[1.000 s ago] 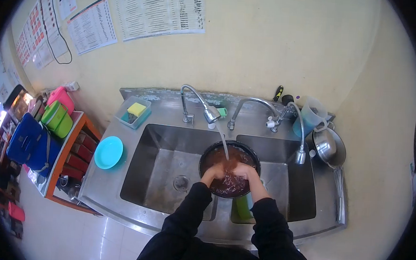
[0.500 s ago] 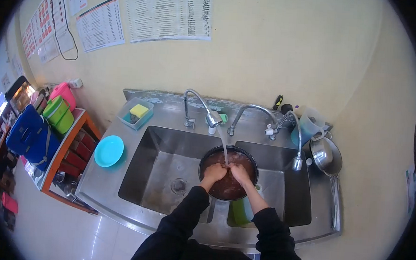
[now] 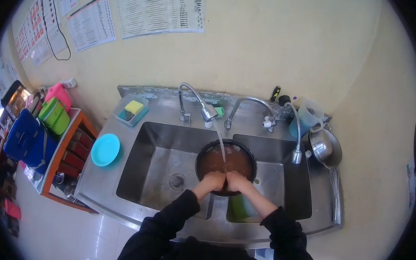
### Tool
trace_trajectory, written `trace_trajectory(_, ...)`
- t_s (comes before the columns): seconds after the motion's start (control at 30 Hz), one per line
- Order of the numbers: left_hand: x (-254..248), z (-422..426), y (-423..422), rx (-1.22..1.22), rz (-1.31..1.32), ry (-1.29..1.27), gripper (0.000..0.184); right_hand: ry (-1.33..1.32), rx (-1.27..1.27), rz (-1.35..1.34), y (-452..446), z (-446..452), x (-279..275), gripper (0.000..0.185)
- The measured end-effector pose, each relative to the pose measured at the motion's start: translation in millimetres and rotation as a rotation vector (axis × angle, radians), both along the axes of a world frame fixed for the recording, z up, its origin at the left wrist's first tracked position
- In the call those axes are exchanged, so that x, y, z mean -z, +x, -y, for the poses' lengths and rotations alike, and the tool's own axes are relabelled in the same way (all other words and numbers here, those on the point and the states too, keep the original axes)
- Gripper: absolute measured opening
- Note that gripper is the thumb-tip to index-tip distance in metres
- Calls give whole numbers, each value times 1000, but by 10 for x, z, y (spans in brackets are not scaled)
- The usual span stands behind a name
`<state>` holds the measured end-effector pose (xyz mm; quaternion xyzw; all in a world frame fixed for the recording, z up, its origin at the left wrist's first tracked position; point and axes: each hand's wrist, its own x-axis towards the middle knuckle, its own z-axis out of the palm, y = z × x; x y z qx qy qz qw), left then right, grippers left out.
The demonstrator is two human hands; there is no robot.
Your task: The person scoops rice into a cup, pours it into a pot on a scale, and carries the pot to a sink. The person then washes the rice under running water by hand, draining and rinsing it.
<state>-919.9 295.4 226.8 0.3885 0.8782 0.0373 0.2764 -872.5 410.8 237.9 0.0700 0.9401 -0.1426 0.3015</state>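
Left hand [image 3: 213, 181] at the near side of the black bowl [image 3: 198, 166], left of its middle. Back of hand up, fingers curled inward and down; fingertips hidden, so cannot tell whether they grip anything. Its forearm slants in from lower left, dark sleeve [image 3: 168, 219] ending short of the wrist, elbow out over the sink's front edge.

Bowl is ahead of the body, overlapping both the left basin [image 3: 142, 173] and the right basin [image 3: 274, 176], apparently resting over the divider. Reddish-brown water [image 3: 237, 160] inside; a stream from the tap [image 3: 210, 113] drops into it just beyond the hands. Step in hand, as I judge it: working something by hand in the water under the running tap. What lies beneath the surface cannot be made out.

Right hand [image 3: 237, 181] just beside the left, thumb sides close, perhaps touching. Also curled, knuckles up, fingertips out of sight; its hold cannot be told either. Bare forearm runs down to the right, longer stretch of skin showing than on the left.

Next move, my reading: calls for both hands low and paired, with light pressure so the bowl does not tip.
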Motion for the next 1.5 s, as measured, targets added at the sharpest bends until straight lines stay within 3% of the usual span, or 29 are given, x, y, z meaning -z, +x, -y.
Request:
trace_trajectory(0.03, 44, -11, -12, 23, 32, -16, 36, -47, -5, 101, -45, 30, -5, 57)
trace_trajectory(0.17, 491, -49, -152, 72, 15, -49, 31, -51, -118, -120, -81, -57, 405, 45)
trace_trajectory(0.27, 500, -109, -204, 156, 19, -158, 29, 151, -163, -448, -142, -112, 841, 44)
trace_trajectory(0.33, 666, -156, -287, 164, -38, -168, 26, 124, 19, -241, -215, -65, 550, 44)
trace_trajectory(0.37, 747, -180, -321, 83, -52, -131, 25, 113, 108, -138, -250, -49, 435, 44)
trace_trajectory(0.47, 863, -204, -327, -140, -88, -15, 24, 217, 190, -375, -353, -295, 1107, 37)
trace_trajectory(0.57, 819, -185, -313, -274, -150, 56, 23, 296, 274, -187, -277, -130, 299, 33)
trace_trajectory(0.67, 1081, -206, -359, -264, -170, 33, 24, 280, 236, -300, -148, -232, 496, 37)
trace_trajectory(0.77, 1101, -263, -547, -134, -43, -6, 26, 119, 54, -125, -288, -445, 737, 31)
trace_trajectory(0.87, 1031, -301, -607, -11, 69, -8, 28, -225, 378, -45, -398, -549, 910, 31)
trace_trajectory(0.97, 654, -233, -521, 47, 117, 214, 29, -477, 583, 10, -355, -389, 434, 27)
trace_trajectory(1.03, 178, -171, -425, 25, 185, 392, 29, -716, 551, -180, -353, -390, 660, 25)
trace_trajectory(1.07, 232, -170, -428, -87, 186, 399, 30, -834, 535, -274, -345, -416, 787, 24)
trace_trajectory(1.13, 417, -190, -470, -305, 182, 411, 30, -752, 577, -258, -364, -466, 787, 22)
trace_trajectory(1.2, 557, -191, -488, -345, 139, 447, 25, -667, 637, -268, -353, -445, 660, 23)
trace_trajectory(1.27, 531, -160, -479, -438, 114, 456, 25, -585, 714, -303, -281, -262, 341, 27)
trace_trajectory(1.33, 320, -152, -436, -580, 109, 448, 28, -544, 706, -464, -332, -241, 418, 34)
trace_trajectory(1.43, 32, -159, -408, -660, 137, 400, 43, -384, 748, -476, -316, -204, 274, 42)
trace_trajectory(1.5, 204, -198, -481, -685, 151, 434, 50, -295, 727, -422, -315, -171, 167, 46)
